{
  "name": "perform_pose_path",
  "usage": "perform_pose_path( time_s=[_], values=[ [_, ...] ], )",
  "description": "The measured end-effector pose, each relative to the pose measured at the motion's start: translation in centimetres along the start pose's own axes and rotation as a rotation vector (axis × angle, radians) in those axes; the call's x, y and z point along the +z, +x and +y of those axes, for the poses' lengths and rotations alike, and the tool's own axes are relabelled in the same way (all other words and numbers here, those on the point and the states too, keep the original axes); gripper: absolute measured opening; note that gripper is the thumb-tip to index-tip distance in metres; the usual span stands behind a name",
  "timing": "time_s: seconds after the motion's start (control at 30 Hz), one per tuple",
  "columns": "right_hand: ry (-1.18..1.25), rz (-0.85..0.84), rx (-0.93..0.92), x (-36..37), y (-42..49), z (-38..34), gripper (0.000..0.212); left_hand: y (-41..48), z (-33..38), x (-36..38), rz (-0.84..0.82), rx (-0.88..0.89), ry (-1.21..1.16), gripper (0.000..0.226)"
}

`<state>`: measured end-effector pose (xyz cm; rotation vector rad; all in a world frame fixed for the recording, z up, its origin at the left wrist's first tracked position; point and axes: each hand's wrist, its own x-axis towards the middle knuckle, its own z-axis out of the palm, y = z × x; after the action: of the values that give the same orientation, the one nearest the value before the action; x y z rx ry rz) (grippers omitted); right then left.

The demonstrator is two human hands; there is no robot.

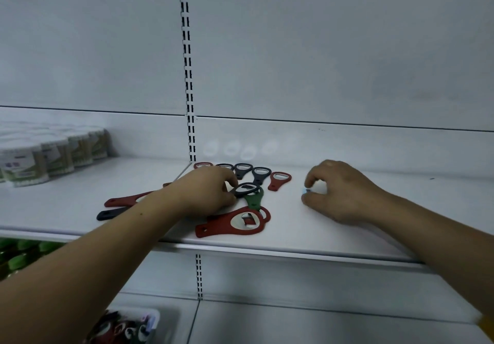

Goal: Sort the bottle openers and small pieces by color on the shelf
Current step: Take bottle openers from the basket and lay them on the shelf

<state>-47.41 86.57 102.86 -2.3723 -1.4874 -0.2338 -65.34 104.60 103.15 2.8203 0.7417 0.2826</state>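
In the head view, the left hand (211,191) is on the shelf (347,234) with its fingers (230,181) curled and pinching the ring end of a black bottle opener (246,189). The ring sticks out just to the right of the fingertips and rests on top of a green opener (255,199). The handle of the black one is hidden under the hand, so I cannot tell its long axis for sure.

The two dark openers (251,171) in the back row lie just behind these fingers, on the side away from the person, with their handles pointing towards the person. I judge this short way backwards is what the next move depends on, and the left hand is clearly the nearer one. A red opener (235,223) lies in front of the fingers, near the shelf edge.

The right hand (339,191) is well apart to the right. Its fingers (311,180) are curled, and thumb and forefinger seem to pinch a small piece (306,191), pale with some blue.
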Motion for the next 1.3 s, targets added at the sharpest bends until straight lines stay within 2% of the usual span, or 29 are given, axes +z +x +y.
perform_pose_path(
  time_s=[0.07, 0.17, 0.3, 0.43, 0.53, 0.7, 0.9, 1.0, 1.1, 1.3],
  values=[
    [0.068, 0.02, -0.054, 0.1, 0.9, -1.7, 0.025, 0.0, 0.1, 0.1, 0.032, -0.008, -0.016, 0.032],
    [0.087, -0.057, -0.114, 1.0, 3.0, -4.5, 0.038, 0.0, 0.0, 0.0, 0.119, -0.027, -0.014, 0.023],
    [0.036, -0.15, -0.09, 2.5, 5.7, -5.7, 0.036, 0.0, -1.4, -0.8, 0.144, -0.121, 0.028, 0.012],
    [0.046, -0.125, -0.052, 2.7, 8.0, -6.1, 0.036, 1.0, -2.5, -1.4, 0.152, -0.202, 0.04, 0.011],
    [0.063, -0.167, -0.045, 2.8, 9.2, -6.4, 0.038, 2.6, -2.2, -1.4, 0.168, -0.222, 0.06, 0.017],
    [-0.023, -0.285, -0.006, 3.7, 10.5, -5.8, 0.04, 5.5, -1.5, -0.4, 0.135, -0.194, 0.137, 0.018],
    [-0.019, -0.318, 0.013, 3.5, 10.9, -5.0, 0.041, 6.1, -1.6, -0.2, 0.013, -0.16, 0.09, 0.031],
    [-0.037, -0.355, 0.012, 3.2, 11.0, -4.9, 0.051, 5.7, -2.0, -0.5, -0.023, -0.117, 0.086, 0.035],
    [-0.024, -0.396, 0.044, 3.0, 11.2, -4.3, 0.065, 5.8, -2.4, -0.3, 0.008, -0.096, 0.07, 0.031],
    [0.033, -0.405, 0.11, 3.4, 12.4, -2.8, 0.074, 6.1, -2.9, 0.5, 0.109, -0.082, 0.045, 0.032]
  ],
)
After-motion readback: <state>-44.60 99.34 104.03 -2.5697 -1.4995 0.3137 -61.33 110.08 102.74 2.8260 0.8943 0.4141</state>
